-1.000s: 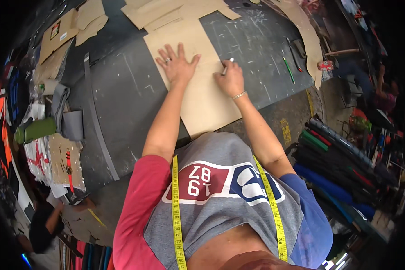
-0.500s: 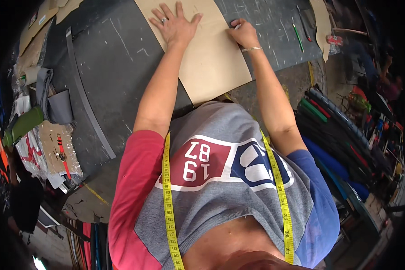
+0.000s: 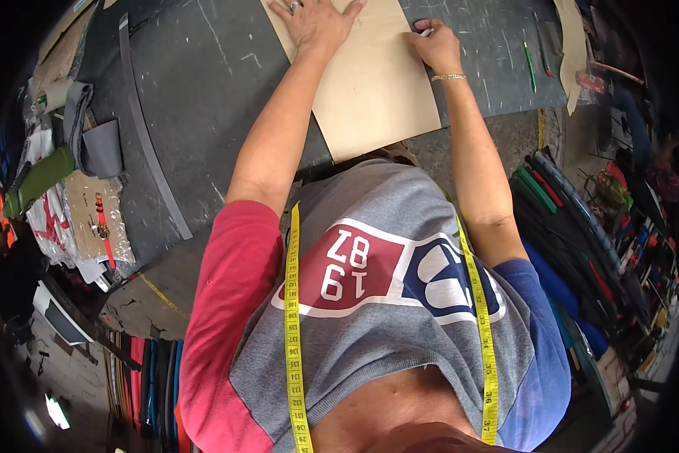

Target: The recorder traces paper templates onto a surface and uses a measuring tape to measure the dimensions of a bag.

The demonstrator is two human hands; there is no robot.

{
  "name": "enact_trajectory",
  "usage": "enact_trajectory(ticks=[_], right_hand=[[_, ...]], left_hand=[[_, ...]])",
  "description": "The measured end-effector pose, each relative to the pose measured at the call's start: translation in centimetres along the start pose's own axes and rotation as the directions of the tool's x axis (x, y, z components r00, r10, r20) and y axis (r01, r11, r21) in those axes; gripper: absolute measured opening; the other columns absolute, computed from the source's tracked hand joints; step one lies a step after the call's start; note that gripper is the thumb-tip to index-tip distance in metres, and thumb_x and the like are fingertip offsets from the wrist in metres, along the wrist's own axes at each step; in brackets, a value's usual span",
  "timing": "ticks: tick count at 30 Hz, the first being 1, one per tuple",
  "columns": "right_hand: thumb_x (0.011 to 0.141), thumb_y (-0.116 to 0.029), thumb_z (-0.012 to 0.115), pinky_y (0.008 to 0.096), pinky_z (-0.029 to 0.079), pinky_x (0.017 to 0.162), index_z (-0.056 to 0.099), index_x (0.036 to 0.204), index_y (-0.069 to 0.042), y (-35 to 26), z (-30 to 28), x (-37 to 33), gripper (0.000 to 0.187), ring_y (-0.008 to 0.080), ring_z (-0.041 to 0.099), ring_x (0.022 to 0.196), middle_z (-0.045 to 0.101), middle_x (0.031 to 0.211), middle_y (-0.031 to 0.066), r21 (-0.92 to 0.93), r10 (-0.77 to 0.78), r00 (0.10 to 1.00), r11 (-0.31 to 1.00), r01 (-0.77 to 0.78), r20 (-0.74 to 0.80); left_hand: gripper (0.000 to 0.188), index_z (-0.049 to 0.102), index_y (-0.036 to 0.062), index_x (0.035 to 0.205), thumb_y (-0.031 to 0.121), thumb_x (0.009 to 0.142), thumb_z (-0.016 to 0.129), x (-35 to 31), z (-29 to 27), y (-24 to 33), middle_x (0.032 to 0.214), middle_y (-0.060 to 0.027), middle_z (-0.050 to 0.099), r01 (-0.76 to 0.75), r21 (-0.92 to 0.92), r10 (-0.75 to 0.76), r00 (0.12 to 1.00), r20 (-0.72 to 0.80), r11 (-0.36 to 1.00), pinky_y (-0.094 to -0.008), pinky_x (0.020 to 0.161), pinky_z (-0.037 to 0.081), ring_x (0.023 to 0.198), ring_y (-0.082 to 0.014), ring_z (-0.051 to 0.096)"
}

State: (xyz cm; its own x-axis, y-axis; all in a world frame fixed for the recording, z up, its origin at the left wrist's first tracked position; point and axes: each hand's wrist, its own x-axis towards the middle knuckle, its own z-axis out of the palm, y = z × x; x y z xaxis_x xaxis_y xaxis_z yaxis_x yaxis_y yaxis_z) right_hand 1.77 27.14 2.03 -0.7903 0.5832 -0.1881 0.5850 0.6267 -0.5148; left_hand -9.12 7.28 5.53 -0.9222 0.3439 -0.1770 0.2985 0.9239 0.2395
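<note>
A tan paper sheet (image 3: pixel 377 98) lies on a dark work table (image 3: pixel 192 83), its near end toward my body. My left hand (image 3: pixel 318 27) presses flat on the sheet's left part, fingers spread, with a ring on one finger; the fingertips run out at the top of the view. At the sheet's right edge my right hand (image 3: pixel 439 50) is closed in a pinch around a small piece of white chalk (image 3: pixel 428 32). A bracelet circles that wrist. The chalk's lower tip is hidden by the fingers.
A long grey strip (image 3: pixel 147 128) lies on the table to the left, by a green roll (image 3: pixel 45 177) and plastic-wrapped items. On the right are a green pencil (image 3: pixel 529 66) and a tan paper piece (image 3: pixel 572 57). Fabric rolls (image 3: pixel 558 226) stand lower right. A yellow tape measure (image 3: pixel 294 332) hangs down my front.
The whole view has shifted, so the table, sheet and both hands appear higher and farther right. Both hands keep nearly the same place on the sheet, the right still pinching the chalk.
</note>
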Motion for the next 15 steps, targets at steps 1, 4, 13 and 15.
enact_trajectory(ticks=[1,4,13,15], right_hand=[[0.072,-0.033,0.081,0.0344,0.056,0.079,0.072,0.108,-0.009,-0.3,0.0,-0.1,0.044,0.0225,0.072,0.085,0.074,0.091,0.009,0.003,0.008,1.0,1.0,-0.008,0.008],[0.072,-0.033,0.081,0.0342,0.056,0.078,0.071,0.108,-0.008,-1.0,-0.2,-0.4,0.045,0.0221,0.071,0.084,0.074,0.09,0.0084,0.013,0.043,0.999,0.999,-0.043,0.022],[0.072,-0.032,0.08,0.034,0.055,0.078,0.071,0.109,-0.007,-1.7,-0.4,-0.7,0.045,0.0211,0.071,0.083,0.073,0.088,0.008,0.02,0.016,1.0,1.0,-0.017,0.025],[0.072,-0.031,0.079,0.0339,0.055,0.078,0.071,0.109,-0.007,-1.9,-0.5,-0.9,0.045,0.0212,0.071,0.083,0.073,0.088,0.0084,0.031,0.002,1.0,1.0,-0.002,0.012]], left_hand=[[0.088,0.021,0.0091,0.16,0.069,0.097,0.037,0.0,0.2,-0.1,0.164,-0.0284,0.011,-0.004,0.007,0.004,1.0,-0.004,1.0,-0.0612,0.121,0.002,0.151,-0.0481,0.004],[0.087,0.02,0.0089,0.16,0.068,0.098,0.034,0.2,0.1,0.0,0.164,-0.0288,0.01,0.018,0.02,-0.019,1.0,0.021,1.0,-0.0616,0.121,0.002,0.151,-0.0485,0.004],[0.088,0.02,0.0087,0.16,0.069,0.098,0.032,0.3,-0.1,-0.2,0.164,-0.0283,0.01,0.0,0.013,0.0,1.0,0.0,1.0,-0.0619,0.121,0.0,0.151,-0.0482,0.003],[0.088,0.018,0.0088,0.16,0.07,0.098,0.031,0.4,-0.4,0.0,0.164,-0.0277,0.008,0.006,0.004,-0.006,1.0,0.015,1.0,-0.0622,0.121,-0.002,0.151,-0.0484,0.001]])
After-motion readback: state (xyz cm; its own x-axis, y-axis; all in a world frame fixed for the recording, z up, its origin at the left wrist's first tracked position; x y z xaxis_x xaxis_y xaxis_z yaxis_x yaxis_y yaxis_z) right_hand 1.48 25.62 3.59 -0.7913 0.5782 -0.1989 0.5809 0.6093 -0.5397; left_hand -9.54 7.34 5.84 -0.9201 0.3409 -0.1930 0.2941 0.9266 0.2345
